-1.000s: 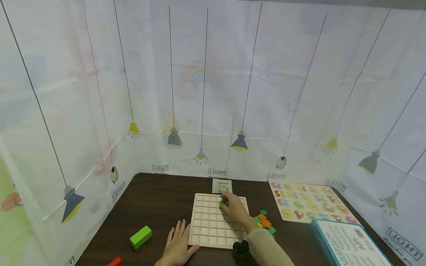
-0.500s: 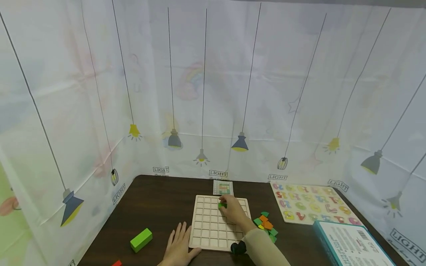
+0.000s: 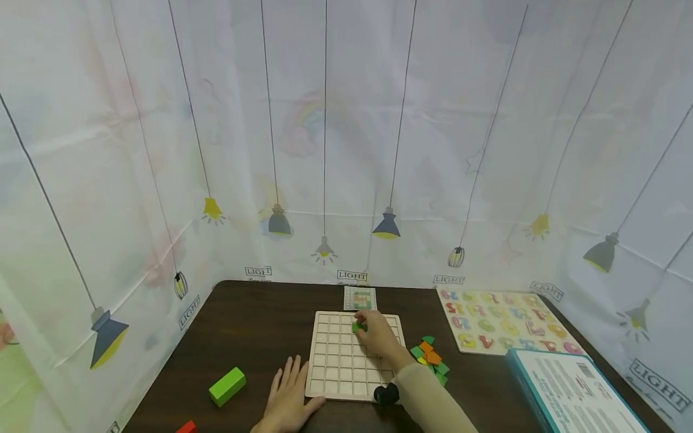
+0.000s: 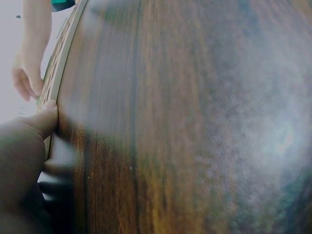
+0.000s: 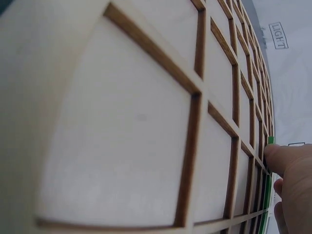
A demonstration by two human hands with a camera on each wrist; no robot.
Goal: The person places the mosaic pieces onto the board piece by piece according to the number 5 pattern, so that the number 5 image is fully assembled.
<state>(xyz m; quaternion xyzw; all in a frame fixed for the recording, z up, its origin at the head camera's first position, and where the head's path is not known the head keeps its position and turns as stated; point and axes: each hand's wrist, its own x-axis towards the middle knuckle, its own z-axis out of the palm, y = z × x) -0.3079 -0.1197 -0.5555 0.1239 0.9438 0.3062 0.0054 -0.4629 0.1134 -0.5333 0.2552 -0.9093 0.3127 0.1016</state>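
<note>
A pale wooden grid board lies on the dark table, its square cells framed by raised ridges. Over its far part my right hand pinches a small green tile, close to the cells. In the right wrist view, more green shows below the fingertips, along the far rows. My left hand lies spread at the board's near left corner. The left wrist view has its thumb pressed against the board's edge.
Right of the board is a loose pile of green, orange and yellow tiles. A pattern card lies behind it. Farther right are a number puzzle board and a teal-edged box. A green block and red block are left.
My right hand, with the green tile, has shifted very slightly left over the board. The left hand stays in place; the head view has tilted a little.
</note>
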